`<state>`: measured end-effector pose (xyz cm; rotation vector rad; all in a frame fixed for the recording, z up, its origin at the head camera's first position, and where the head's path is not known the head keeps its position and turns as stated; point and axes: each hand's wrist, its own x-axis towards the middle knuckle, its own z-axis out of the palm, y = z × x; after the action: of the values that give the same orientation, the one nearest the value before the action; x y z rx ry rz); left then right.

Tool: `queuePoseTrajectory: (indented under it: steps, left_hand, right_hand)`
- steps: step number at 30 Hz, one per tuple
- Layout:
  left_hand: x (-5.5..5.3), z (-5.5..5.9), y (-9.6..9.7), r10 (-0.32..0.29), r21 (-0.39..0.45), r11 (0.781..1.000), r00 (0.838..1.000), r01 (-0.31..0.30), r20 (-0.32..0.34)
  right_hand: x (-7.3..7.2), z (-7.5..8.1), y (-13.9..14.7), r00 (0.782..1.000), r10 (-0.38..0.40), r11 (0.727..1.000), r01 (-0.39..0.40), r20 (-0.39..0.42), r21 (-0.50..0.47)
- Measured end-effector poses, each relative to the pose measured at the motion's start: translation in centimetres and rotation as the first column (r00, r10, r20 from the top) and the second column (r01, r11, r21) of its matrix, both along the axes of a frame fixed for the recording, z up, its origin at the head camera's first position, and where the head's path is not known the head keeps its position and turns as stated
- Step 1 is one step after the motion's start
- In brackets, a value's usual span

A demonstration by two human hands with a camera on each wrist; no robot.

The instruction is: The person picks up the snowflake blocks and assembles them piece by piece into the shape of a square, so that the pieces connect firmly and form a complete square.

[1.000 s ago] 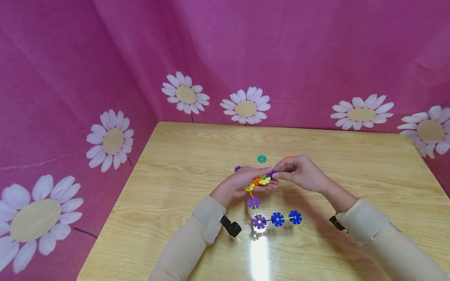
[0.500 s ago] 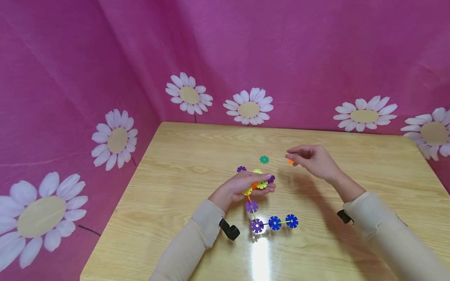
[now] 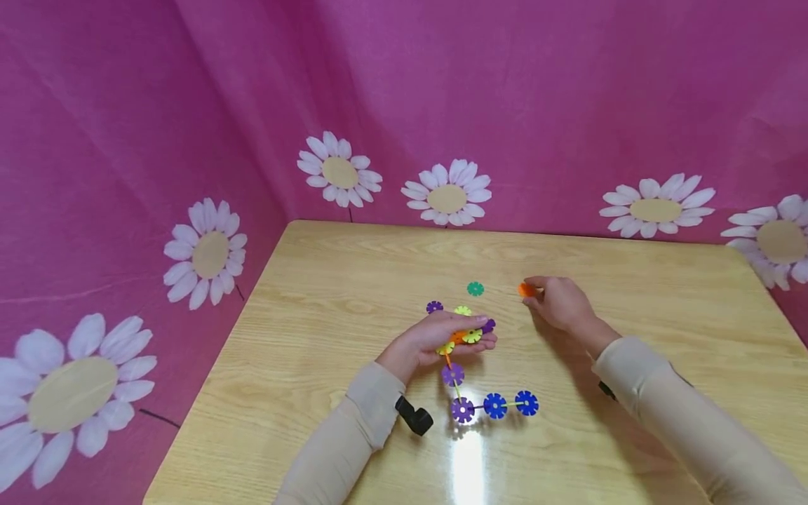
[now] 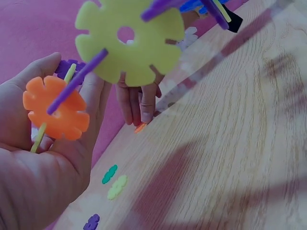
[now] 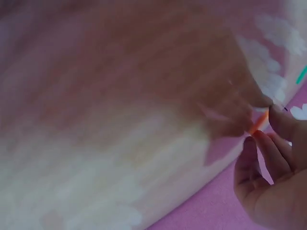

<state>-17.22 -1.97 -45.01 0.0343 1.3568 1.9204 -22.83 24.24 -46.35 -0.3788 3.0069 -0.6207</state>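
Note:
My left hand [image 3: 434, 331] holds a chain of notched plastic flower discs, with the thumb over a purple disc [image 3: 489, 326] at its end. From the palm, linked yellow, orange and purple discs run toward me, then turn right to two blue discs [image 3: 495, 405]. In the left wrist view, an orange disc [image 4: 55, 108] of the chain lies against the palm, and a large yellow disc [image 4: 127, 40] is close to the camera. My right hand [image 3: 562, 303] pinches a loose orange disc [image 3: 524, 290] at the tabletop. Its fingers partly cover that disc.
Loose on the wooden table [image 3: 353, 266] lie a green disc [image 3: 475, 288], a yellow disc [image 3: 463, 311] and a purple disc [image 3: 434, 307], beyond my left hand. A pink curtain [image 3: 536, 105] with daisies stands behind the table and along its left side.
My right hand has left the purple disc at the chain's end, moved right and away from me, and come down onto the orange disc. The left hand keeps the chain nearly still.

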Motion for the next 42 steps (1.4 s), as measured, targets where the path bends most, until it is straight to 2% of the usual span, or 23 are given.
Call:
queuePoseTrajectory:
  steps: [2,7,12,16,19,22,24,25,27,34,39,42]
  left_hand:
    - [0.0,0.0,0.1,-0.01,0.006,1.0,1.0,0.01,0.002]
    - [-0.1,-0.1,0.1,0.002,0.0,1.0,1.0,-0.002,0.016]
    - [-0.1,0.1,0.2,-0.006,0.001,1.0,1.0,0.006,0.029]
    - [-0.2,0.1,0.2,-0.004,0.004,1.0,0.999,0.004,0.043]
    - [-0.2,0.0,0.4,-0.004,0.009,1.0,0.999,0.004,0.034]
    - [-0.2,0.0,0.5,-0.009,0.009,1.0,1.0,0.009,0.018]
    - [-0.3,-0.1,0.5,-0.013,0.004,1.0,1.0,0.013,0.007]
    - [-0.3,-0.1,0.5,-0.011,0.0,1.0,1.0,0.011,0.003]
    - [-0.4,-0.1,0.4,-0.008,-0.006,1.0,1.0,0.008,0.0]
    - [-0.6,0.2,0.5,-0.014,-0.003,1.0,1.0,0.014,-0.01]
    - [-0.6,0.4,0.7,-0.027,-0.006,1.0,0.999,0.027,-0.027]
    - [-0.7,0.3,0.6,-0.007,-0.016,1.0,1.0,0.007,-0.018]
  right_hand:
    - [0.1,-0.2,0.0,1.0,-0.013,1.0,0.013,-0.005,-0.007]
    - [-0.1,-0.3,0.1,0.998,-0.017,0.997,0.021,0.054,-0.07]
    - [-0.3,0.5,0.7,0.993,-0.02,0.99,0.035,0.115,-0.137]
    - [0.7,1.4,0.5,0.99,-0.022,0.971,0.054,0.138,-0.233]
    - [2.1,2.7,-0.3,0.973,0.026,0.918,0.068,0.229,-0.391]
    - [3.5,4.4,-1.1,0.934,0.087,0.828,0.125,0.346,-0.547]
    - [4.3,5.5,-1.6,0.909,0.111,0.778,0.172,0.402,-0.604]
    - [4.6,6.0,-1.7,0.901,0.121,0.759,0.187,0.418,-0.623]
    - [5.1,6.8,-2.0,0.889,0.124,0.742,0.213,0.442,-0.635]
    - [6.2,7.5,-2.6,0.87,0.125,0.741,0.238,0.477,-0.628]
    - [6.3,7.6,-2.7,0.87,0.138,0.743,0.225,0.474,-0.63]
    - [6.1,7.7,-2.9,0.87,0.15,0.75,0.209,0.47,-0.627]
